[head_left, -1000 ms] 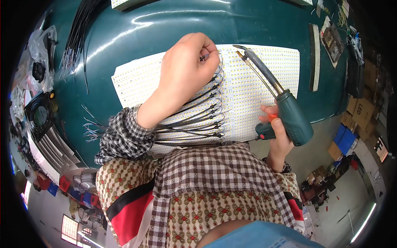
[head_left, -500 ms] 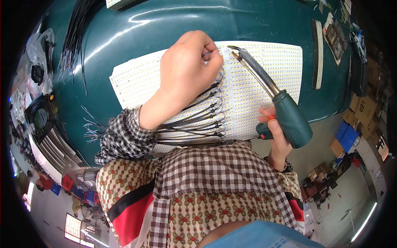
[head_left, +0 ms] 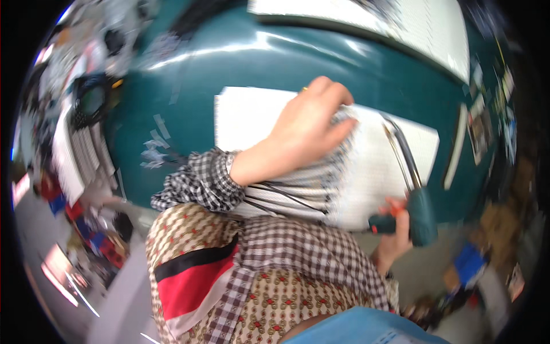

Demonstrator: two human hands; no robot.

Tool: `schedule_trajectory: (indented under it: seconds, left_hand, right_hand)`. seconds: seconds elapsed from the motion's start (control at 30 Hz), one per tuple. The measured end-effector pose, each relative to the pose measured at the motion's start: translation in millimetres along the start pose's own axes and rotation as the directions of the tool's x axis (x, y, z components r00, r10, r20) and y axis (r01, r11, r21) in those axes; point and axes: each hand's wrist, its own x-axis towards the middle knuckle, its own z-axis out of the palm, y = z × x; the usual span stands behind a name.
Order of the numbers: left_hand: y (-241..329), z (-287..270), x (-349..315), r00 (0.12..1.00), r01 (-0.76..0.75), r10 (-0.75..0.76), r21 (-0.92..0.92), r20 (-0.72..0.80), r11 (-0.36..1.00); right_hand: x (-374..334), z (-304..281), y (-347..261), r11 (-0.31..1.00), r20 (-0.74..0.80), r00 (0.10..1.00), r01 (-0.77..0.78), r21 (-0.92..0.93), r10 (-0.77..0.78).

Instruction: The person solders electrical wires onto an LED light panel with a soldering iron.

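Note:
A white board point(head_left: 252, 106) covered with small rows lies on the green table, with black wires point(head_left: 286, 198) running leftward from its middle column. My left hand point(head_left: 306, 126) reaches over the upper part of this column. Its fingers are curled, the thumb and forefinger tips stand apart, and blur shows no wire between them. My right hand point(head_left: 395, 235) is closed around the handle of a dark green soldering gun point(head_left: 422, 215). The gun's metal tip points up, over the board's right part.
Another white board point(head_left: 441, 43) is at the table's far side. A dark wire bundle point(head_left: 192, 17) is at the far left, a small fan point(head_left: 90, 102) at the left edge. A pale strip point(head_left: 456, 146) lies right of the board.
The whole view has shifted and blurred, bringing more of the far board into sight. My left thumb and forefinger have spread from their pinch on a thin wire. The soldering gun's tip is farther from them.

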Motion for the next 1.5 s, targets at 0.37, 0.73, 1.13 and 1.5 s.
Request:
schedule_trajectory:
  seconds: [0.37, 0.73, 1.13, 1.5]
  left_hand:
    - [-176.7, -254.1, 35.2, 0.216, 0.768, 0.158, 0.268, -0.963, 0.582]
    - [-209.7, -279.9, 45.6, -0.105, 0.059, -0.287, -0.294, -0.952, 0.954]
    - [-213.4, -301.2, 50.0, 0.214, -0.767, -0.748, -0.582, -0.628, 0.270]
    - [-234.2, -304.4, 56.3, 0.278, -0.508, -0.676, -0.702, -0.683, 0.500]
  right_hand:
    - [9.6, -5.4, 13.2, 0.986, -0.008, 0.992, 0.128, 0.112, -0.128]
    - [13.0, -1.9, 8.8, 0.978, -0.041, 0.987, 0.162, 0.130, -0.158]
    - [11.4, -3.7, 8.7, 0.977, -0.047, 0.984, 0.175, 0.122, -0.170]
    - [10.8, -1.3, 7.8, 0.977, -0.054, 0.995, 0.093, 0.193, -0.084]
